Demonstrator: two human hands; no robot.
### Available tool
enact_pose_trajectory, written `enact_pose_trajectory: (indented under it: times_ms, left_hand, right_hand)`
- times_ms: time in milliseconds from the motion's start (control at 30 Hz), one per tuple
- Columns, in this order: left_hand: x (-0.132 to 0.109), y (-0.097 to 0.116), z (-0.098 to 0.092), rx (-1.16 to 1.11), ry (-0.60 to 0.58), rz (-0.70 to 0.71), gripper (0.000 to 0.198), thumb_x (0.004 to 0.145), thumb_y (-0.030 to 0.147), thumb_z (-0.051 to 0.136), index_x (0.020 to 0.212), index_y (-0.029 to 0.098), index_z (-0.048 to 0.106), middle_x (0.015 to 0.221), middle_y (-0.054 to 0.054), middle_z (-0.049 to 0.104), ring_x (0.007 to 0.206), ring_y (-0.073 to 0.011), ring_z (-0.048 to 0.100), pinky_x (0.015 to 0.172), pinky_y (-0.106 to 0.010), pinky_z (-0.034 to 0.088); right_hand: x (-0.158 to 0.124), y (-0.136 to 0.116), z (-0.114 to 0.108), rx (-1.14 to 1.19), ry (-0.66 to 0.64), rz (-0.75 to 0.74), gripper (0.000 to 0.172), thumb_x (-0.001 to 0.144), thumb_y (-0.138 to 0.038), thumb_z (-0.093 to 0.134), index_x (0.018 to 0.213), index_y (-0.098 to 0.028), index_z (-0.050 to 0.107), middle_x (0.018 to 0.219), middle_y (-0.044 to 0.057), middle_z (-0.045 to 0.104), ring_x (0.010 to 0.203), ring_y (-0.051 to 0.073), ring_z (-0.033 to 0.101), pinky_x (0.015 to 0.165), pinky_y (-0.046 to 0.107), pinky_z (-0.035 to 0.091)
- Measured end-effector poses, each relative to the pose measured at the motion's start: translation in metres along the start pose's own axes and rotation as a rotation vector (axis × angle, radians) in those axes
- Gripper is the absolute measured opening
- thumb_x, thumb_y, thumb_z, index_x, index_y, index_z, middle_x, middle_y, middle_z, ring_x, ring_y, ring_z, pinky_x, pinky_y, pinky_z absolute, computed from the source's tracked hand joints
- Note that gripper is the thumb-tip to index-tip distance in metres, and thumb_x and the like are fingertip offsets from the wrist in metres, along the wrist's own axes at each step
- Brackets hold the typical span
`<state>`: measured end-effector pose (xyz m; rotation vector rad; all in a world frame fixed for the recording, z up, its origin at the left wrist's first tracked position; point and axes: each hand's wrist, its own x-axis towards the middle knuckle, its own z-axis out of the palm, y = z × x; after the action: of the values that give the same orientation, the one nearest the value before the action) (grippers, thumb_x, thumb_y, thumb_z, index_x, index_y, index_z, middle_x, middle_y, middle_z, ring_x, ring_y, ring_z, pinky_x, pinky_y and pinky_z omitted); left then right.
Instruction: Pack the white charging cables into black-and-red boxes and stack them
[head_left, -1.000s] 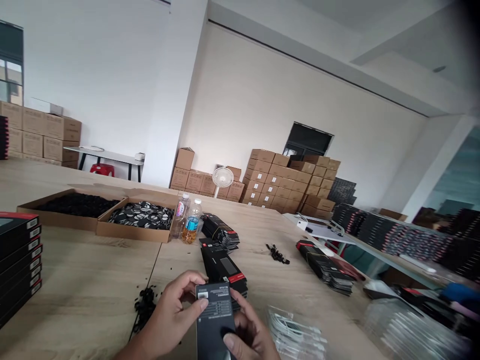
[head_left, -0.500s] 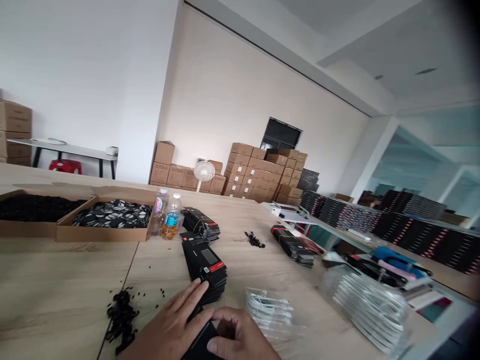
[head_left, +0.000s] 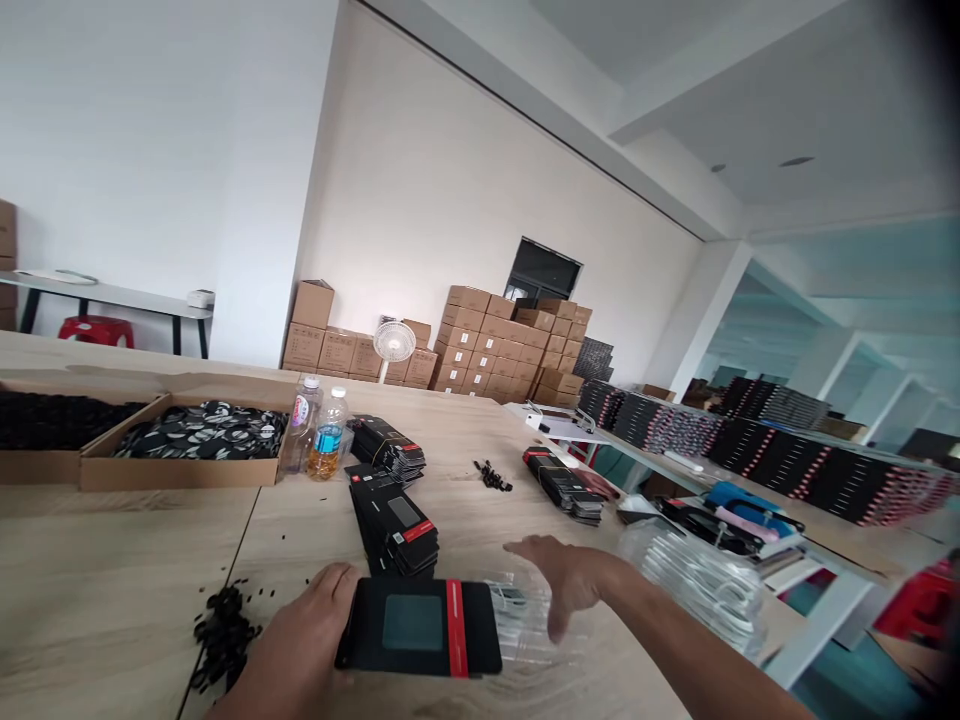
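Black, red-banded and at near centre, the box [head_left: 420, 630] was clamped at its left end by the left hand [head_left: 307, 630] while the right hand [head_left: 566, 577], apart with fingers spread, hung by the bagged cables [head_left: 517, 622], so one-sided support might have let the box's right end dip.

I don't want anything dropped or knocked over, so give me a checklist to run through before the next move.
1. Left hand on the flat black box with a red band: ok, gripping its left end.
2. Right hand free: ok, open and holding nothing.
3. Right hand off the clear plastic bags of white cables: cannot tell, they overlap in view.
4. Clear plastic bottle with amber liquid upright: ok.
5. Small black loose pieces gathered: not ok, some lie scattered around the pile.
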<state>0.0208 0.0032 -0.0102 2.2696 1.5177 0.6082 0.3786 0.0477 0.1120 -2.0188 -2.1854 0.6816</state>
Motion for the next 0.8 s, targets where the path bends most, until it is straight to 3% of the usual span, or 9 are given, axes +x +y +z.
enact_pose_trajectory:
  times_ms: [100,233,333,467,567,700,800]
  left_hand:
    - [0.001,0.001,-0.009,-0.026,0.038,-0.05,0.083,0.056,0.004,0.061,0.138,0.015,0.052,0.144,-0.017,0.053,0.132,-0.0323,0.051,0.104,-0.041,0.045]
    - [0.001,-0.006,-0.014,0.01,0.083,-0.068,0.085,0.058,-0.001,0.059,0.139,0.022,0.05,0.145,-0.008,0.053,0.133,-0.0275,0.045,0.105,-0.037,0.042]
    - [0.002,-0.011,-0.013,0.078,0.111,-0.106,0.078,0.058,-0.005,0.055,0.131,0.021,0.055,0.139,-0.006,0.056,0.129,-0.0263,0.045,0.104,-0.035,0.04]
    - [0.005,-0.013,-0.009,0.075,0.126,-0.111,0.074,0.056,-0.006,0.053,0.126,0.019,0.056,0.13,-0.007,0.06,0.123,-0.0261,0.047,0.101,-0.034,0.04]
    - [0.006,-0.011,-0.006,0.04,0.138,-0.121,0.076,0.057,-0.004,0.055,0.13,0.018,0.052,0.133,-0.008,0.058,0.126,-0.0262,0.045,0.102,-0.034,0.04]
    - [0.006,-0.009,-0.001,0.001,0.159,-0.128,0.076,0.058,-0.002,0.057,0.131,0.018,0.049,0.135,-0.009,0.056,0.128,-0.0258,0.044,0.103,-0.034,0.04]
    - [0.005,-0.015,0.0,0.001,0.186,-0.133,0.072,0.061,-0.002,0.055,0.129,0.019,0.049,0.134,-0.008,0.056,0.128,-0.0247,0.045,0.102,-0.033,0.04]
  right_hand:
    - [0.012,0.031,0.009,-0.101,-0.011,0.085,0.098,0.01,-0.013,0.09,0.107,-0.025,0.076,0.111,0.012,0.07,0.115,0.043,0.057,0.096,0.046,0.041]
    - [0.013,0.055,0.014,-0.24,-0.139,0.141,0.086,0.028,-0.033,0.091,0.111,-0.026,0.069,0.11,0.008,0.066,0.106,0.037,0.061,0.086,0.043,0.046]
    - [0.005,0.055,0.002,-0.251,-0.095,0.102,0.077,0.041,-0.035,0.087,0.113,-0.025,0.063,0.114,0.007,0.063,0.107,0.031,0.059,0.085,0.038,0.047]
    - [-0.007,0.03,-0.01,-0.204,0.145,-0.089,0.058,0.055,-0.029,0.08,0.108,-0.021,0.06,0.109,0.007,0.062,0.104,0.026,0.058,0.089,0.034,0.046]
    - [-0.012,0.002,-0.005,-0.22,0.268,-0.228,0.055,0.06,-0.028,0.078,0.111,-0.02,0.059,0.108,0.007,0.062,0.103,0.026,0.058,0.091,0.034,0.047]
    - [-0.016,-0.035,0.013,-0.405,0.354,-0.321,0.065,0.057,-0.021,0.082,0.119,-0.021,0.062,0.115,0.009,0.062,0.113,0.03,0.054,0.099,0.04,0.044]
    - [-0.019,-0.057,0.025,-0.503,0.395,-0.358,0.084,0.056,-0.012,0.082,0.135,-0.023,0.055,0.131,0.012,0.055,0.126,0.033,0.048,0.107,0.045,0.04]
